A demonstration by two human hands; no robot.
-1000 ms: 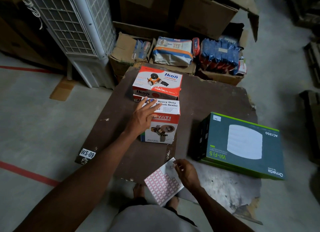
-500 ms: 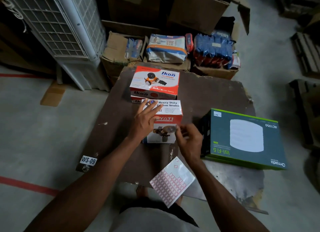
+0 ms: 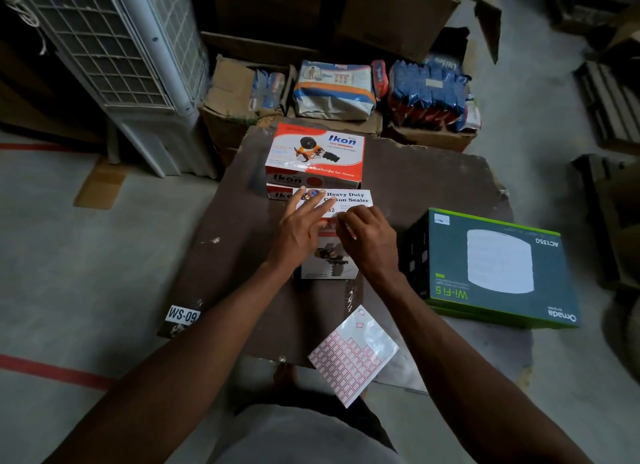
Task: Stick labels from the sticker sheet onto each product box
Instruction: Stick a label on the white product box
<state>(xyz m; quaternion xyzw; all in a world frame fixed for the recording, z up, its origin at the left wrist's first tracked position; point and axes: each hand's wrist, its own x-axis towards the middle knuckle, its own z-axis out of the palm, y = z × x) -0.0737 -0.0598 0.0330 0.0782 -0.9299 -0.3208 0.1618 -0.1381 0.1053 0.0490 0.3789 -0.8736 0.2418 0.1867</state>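
A white "Heavy Duty Carton Sealer" box (image 3: 349,197) stands mid-board. My left hand (image 3: 299,229) lies flat on its top with fingers spread, steadying it. My right hand (image 3: 367,238) is at the box's top front edge, thumb and forefinger pinched on a small label that is barely visible. Behind it sits a red and white Ikon box (image 3: 315,155) stacked on another. A dark green Wi-Fi box (image 3: 498,269) lies to the right with a small label at its far left corner. The sticker sheet (image 3: 353,354), with red-bordered labels, lies at the board's near edge.
All of it rests on a dark brown board (image 3: 426,186) on the concrete floor, tagged WS-09 (image 3: 183,314). Open cartons with packaged goods (image 3: 334,89) line the far side. A white cooler grille (image 3: 114,48) stands at the back left. Red floor tape runs at left.
My right hand left the sticker sheet and rose to the carton sealer box's top with a label pinched in its fingers. The left hand stayed on the box.
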